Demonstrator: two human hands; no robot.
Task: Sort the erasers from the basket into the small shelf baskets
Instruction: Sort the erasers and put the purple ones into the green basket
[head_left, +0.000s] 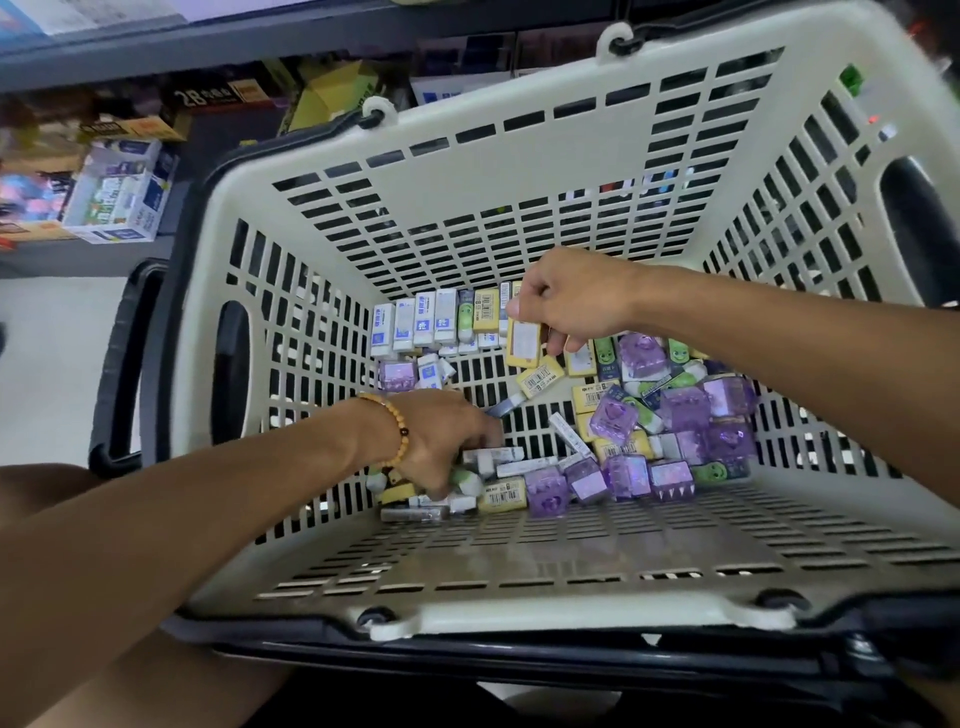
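While the right hand (566, 301) pinches a yellow-sleeved rectangular eraser (523, 343) between thumb and curled fingers, holding it with its long axis roughly upright and its pale label facing the camera, the left hand (441, 441) is buried knuckles-up in the near-left heap, fingers curled down among white-sleeved block erasers (493, 460); whether they actually grip one I cannot tell. Just left of the right fingers a neat row of white-and-blue sleeved erasers (415, 325) stands on end against the far wall; below and to the right of them lie loose yellow erasers (540, 376), green-faced erasers (678, 353) and clear purple cube-shaped erasers (623, 475). All sit on the slotted floor of the large cream plastic shopping basket (467, 171) with dark handles. The eraser in the right hand looks ready to be lifted straight up and out. Barcodes show on the yellow sleeves, but no brand reads clearly. Well beyond the fingers, on the blurred shelf at upper left, a dark box (208, 93) reads "2B", near an open white carton of erasers (117, 192). The small shelf baskets are not in view.
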